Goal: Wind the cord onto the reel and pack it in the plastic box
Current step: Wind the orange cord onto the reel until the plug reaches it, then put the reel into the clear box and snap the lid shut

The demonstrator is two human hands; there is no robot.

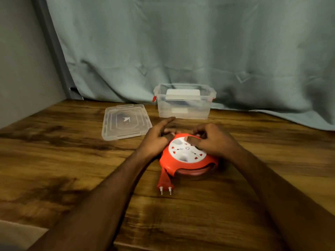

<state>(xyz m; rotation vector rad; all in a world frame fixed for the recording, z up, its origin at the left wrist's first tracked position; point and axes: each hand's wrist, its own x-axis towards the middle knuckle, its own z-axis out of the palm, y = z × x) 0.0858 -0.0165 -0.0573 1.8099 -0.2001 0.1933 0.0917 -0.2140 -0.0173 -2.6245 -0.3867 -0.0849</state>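
Gripping 1 reel (pixel 188 160) with left hand (pixel 157 140) and right hand (pixel 212 140), 1 plug (pixel 164 183), 1 plastic box (pixel 184 102), 1 lid (pixel 125 121).

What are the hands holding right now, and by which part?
Both hands, left hand and right hand, grip the red cord reel at its far rim; it rests on the table.

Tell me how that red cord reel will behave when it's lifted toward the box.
The reel looks like rigid plastic, so it should lift without flexing. Lying flat on the table, it seems unlikely to roll. Its plug hangs out on a short tail and will probably dangle. Both hands, left and right, rest on it.
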